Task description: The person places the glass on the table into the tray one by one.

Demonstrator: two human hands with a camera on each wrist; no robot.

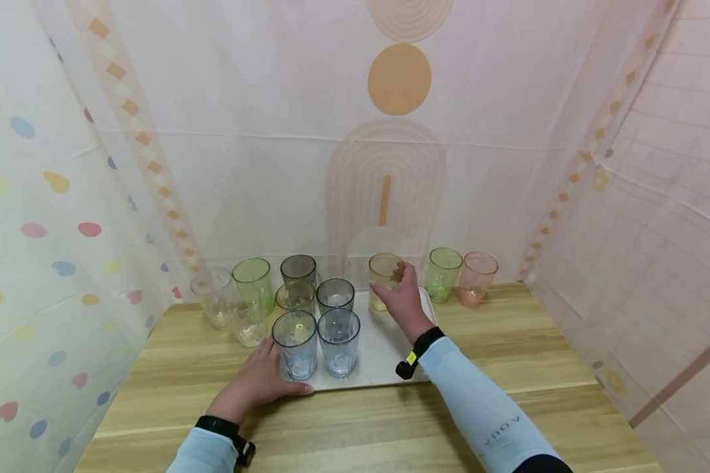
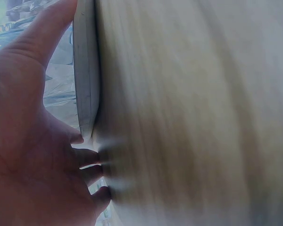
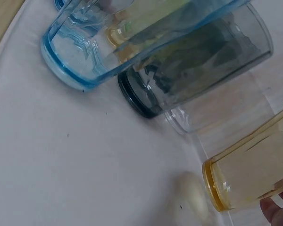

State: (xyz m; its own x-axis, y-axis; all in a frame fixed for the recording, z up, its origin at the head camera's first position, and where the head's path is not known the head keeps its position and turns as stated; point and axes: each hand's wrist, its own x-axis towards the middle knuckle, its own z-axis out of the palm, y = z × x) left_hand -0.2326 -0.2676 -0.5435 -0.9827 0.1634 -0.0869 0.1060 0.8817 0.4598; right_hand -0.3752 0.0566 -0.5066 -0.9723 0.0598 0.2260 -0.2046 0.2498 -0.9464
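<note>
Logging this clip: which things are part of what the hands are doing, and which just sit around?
In hand:
- yellow cup, gripped by the right hand
- white tray, its corner touched by the left hand
- blue cups on it

Lying about:
- green cup and pink cup on the table

"AUOV"-like letters — upside down — on right sleeve (image 1: 491, 420)

L hand (image 1: 254, 384) lies low, palm down, fingers straight & spread, thumb stretched fwd. R arm reaches fwd in pale sleeve w/ dark wrist strap; R hand (image 1: 403, 299) up, fingers curled in a grip.
</note>
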